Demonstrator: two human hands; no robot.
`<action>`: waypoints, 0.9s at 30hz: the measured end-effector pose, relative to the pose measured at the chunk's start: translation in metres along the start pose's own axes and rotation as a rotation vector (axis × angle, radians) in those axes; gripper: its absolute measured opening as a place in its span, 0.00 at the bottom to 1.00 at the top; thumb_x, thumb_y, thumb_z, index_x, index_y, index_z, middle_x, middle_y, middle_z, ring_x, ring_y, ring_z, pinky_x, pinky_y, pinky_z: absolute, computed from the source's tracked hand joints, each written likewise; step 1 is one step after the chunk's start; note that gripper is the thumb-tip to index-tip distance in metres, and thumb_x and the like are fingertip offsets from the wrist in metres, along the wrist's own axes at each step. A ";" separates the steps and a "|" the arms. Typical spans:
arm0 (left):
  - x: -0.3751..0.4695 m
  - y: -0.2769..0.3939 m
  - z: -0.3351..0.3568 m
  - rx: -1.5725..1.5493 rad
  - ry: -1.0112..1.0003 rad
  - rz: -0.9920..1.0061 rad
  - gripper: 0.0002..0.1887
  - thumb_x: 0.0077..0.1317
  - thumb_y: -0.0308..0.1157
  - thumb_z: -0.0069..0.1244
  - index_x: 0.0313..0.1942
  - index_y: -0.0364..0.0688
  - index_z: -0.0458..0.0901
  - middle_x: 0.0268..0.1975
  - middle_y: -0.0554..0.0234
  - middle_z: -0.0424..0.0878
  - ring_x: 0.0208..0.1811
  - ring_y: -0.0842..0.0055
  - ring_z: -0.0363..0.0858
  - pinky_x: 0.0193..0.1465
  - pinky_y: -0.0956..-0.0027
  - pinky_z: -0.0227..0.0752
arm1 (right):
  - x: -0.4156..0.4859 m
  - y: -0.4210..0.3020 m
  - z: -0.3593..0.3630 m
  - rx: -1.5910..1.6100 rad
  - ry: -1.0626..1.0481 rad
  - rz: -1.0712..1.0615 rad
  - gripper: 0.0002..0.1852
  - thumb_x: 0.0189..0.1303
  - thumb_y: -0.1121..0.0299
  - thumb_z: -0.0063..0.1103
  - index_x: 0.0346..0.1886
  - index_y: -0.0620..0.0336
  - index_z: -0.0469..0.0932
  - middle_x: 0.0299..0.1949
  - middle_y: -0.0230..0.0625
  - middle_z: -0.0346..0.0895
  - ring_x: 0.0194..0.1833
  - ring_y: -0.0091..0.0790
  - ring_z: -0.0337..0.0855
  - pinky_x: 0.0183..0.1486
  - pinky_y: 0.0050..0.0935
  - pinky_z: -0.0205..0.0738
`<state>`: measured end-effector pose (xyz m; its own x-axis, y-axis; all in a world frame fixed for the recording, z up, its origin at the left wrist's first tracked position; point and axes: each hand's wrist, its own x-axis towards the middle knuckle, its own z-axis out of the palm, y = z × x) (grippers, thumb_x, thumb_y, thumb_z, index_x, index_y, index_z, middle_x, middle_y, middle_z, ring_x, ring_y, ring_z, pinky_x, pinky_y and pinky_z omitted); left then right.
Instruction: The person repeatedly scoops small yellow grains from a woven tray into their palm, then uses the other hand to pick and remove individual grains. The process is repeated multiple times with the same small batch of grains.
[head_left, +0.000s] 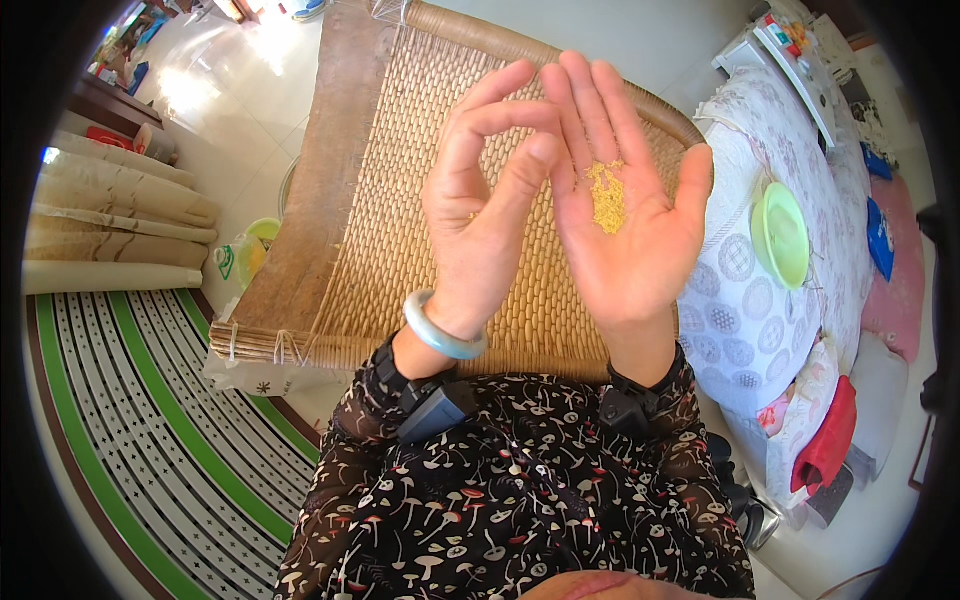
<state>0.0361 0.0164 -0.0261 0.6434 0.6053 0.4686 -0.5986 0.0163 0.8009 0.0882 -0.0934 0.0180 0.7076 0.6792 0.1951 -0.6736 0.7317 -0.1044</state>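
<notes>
My right hand (626, 247) is palm up with its fingers extended, and a small heap of fine yellow grains (609, 202) lies on it. Beside it, my left hand (476, 195) is curled, its thumb tip close to the forefinger. A few yellow grains show in the left palm; whether anything is pinched at the fingertips is hidden. Both hands are over a woven winnowing basket (405, 180), which has a flat wooden lip (319, 187) on its left side and a thick bound rim at the back. A pale bangle (442, 330) circles my left wrist.
To the right, a green plastic basin (780, 236) rests on a patterned cloth (731, 300). A clear plastic bottle (241, 259) stands left of the basket, near a striped mat (172, 420). Further left hang beige drapes (120, 217). Dark devices (436, 411) are strapped at both wrists.
</notes>
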 end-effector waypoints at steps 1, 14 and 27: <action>0.003 0.005 -0.004 0.144 -0.074 0.024 0.10 0.73 0.26 0.62 0.53 0.44 0.90 0.75 0.55 0.79 0.81 0.59 0.69 0.83 0.52 0.61 | 0.000 -0.001 -0.001 -0.052 0.029 0.001 0.50 0.83 0.33 0.32 0.88 0.73 0.47 0.90 0.55 0.44 0.90 0.50 0.42 0.91 0.47 0.43; 0.011 0.025 -0.007 0.812 -0.390 0.396 0.13 0.53 0.22 0.71 0.40 0.45 0.93 0.60 0.66 0.88 0.65 0.61 0.79 0.67 0.57 0.74 | -0.003 -0.001 -0.015 -0.233 0.189 0.052 0.56 0.79 0.24 0.16 0.87 0.71 0.52 0.90 0.52 0.46 0.90 0.50 0.44 0.91 0.48 0.41; 0.011 0.015 -0.002 0.978 -0.473 0.529 0.10 0.54 0.29 0.67 0.37 0.47 0.89 0.54 0.69 0.86 0.61 0.63 0.79 0.68 0.57 0.70 | -0.010 -0.002 -0.019 -0.240 0.240 0.065 0.54 0.81 0.26 0.15 0.85 0.69 0.60 0.88 0.50 0.55 0.88 0.49 0.52 0.89 0.49 0.45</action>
<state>0.0334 0.0250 -0.0096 0.6615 0.0008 0.7499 -0.3582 -0.8782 0.3169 0.0868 -0.1005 -0.0022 0.7140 0.6982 -0.0514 -0.6697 0.6597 -0.3410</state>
